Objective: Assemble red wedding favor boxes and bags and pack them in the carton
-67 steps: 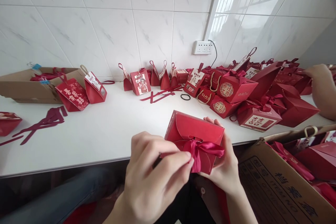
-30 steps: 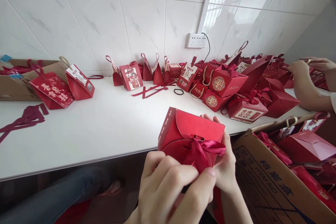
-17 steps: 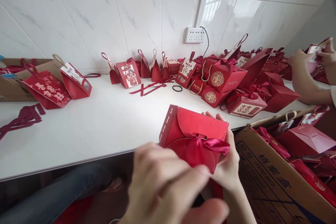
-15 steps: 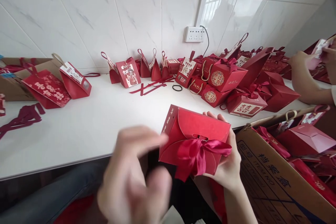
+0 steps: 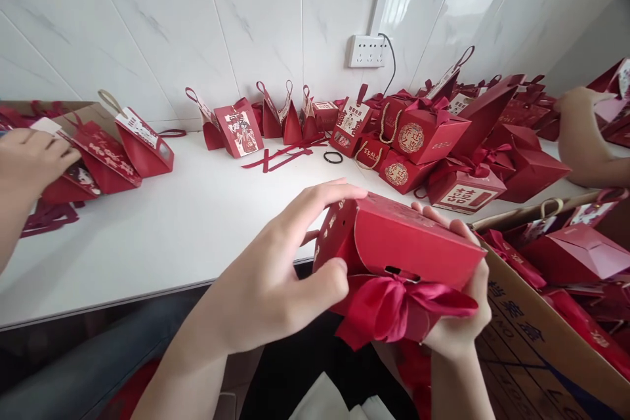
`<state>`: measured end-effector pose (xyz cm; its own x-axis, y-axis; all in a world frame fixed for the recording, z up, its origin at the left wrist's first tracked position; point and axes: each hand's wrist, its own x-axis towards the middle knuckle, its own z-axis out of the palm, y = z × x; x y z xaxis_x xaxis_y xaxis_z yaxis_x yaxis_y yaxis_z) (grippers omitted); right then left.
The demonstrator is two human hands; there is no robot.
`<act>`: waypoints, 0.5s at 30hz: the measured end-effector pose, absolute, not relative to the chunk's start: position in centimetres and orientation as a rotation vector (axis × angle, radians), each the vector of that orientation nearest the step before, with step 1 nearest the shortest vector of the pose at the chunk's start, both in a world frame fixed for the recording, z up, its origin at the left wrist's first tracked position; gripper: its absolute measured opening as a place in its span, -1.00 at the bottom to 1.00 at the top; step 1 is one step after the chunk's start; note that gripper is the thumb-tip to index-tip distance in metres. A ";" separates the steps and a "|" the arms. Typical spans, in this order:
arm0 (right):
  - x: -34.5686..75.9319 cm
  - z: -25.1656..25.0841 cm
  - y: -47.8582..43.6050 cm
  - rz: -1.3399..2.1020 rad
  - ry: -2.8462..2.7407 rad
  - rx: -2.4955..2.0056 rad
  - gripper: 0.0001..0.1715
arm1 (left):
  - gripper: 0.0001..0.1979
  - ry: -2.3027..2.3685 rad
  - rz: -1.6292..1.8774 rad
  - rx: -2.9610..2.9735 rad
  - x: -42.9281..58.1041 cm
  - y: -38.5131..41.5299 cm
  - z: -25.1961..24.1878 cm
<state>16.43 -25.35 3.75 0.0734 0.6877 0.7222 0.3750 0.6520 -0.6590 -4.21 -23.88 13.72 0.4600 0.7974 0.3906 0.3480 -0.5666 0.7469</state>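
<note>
A red gift box [image 5: 413, 236] with a slotted front flap is held up in front of me, over the table's front edge. A crimson satin ribbon bow [image 5: 401, 308] is tied at its front. My right hand [image 5: 467, 315] grips the box from beneath and along its right end, its fingertips showing behind the top edge. My left hand [image 5: 278, 279] clasps the left end, forefinger along the top edge and thumb at the front side. The box hides some of the fingers of both hands.
Red gift boxes [image 5: 423, 134] stand in a cluster against the tiled wall, with loose ribbon strips [image 5: 280, 156] and a black ring [image 5: 333, 157] nearby. A filled cardboard carton [image 5: 541, 328] is at right. Other people's hands [image 5: 37, 161] reach in at left and right.
My left hand has gone from hovering left of the box to grasping its left end. The box has tilted, showing more of its top. Another person's hand has come in at left with a box.
</note>
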 end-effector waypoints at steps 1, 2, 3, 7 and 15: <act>16.4 4.0 -25.4 0.237 -1.548 -0.884 -0.07 | -0.46 0.965 1.020 2.113 -4.0 -23.9 13.6; 16.4 4.2 -25.5 0.191 -1.554 -0.861 -0.10 | -0.46 0.976 1.032 2.097 -3.9 -23.9 13.5; 16.4 4.4 -25.6 0.159 -1.557 -0.848 -0.12 | -0.44 0.978 1.029 2.086 -3.8 -23.9 13.5; 16.2 4.9 -25.7 0.141 -1.576 -0.899 -0.10 | -0.40 0.958 0.979 2.122 -3.8 -23.9 13.5; 16.2 4.7 -25.7 0.148 -1.583 -0.846 -0.04 | -0.33 0.954 0.940 2.102 -4.3 -24.0 13.8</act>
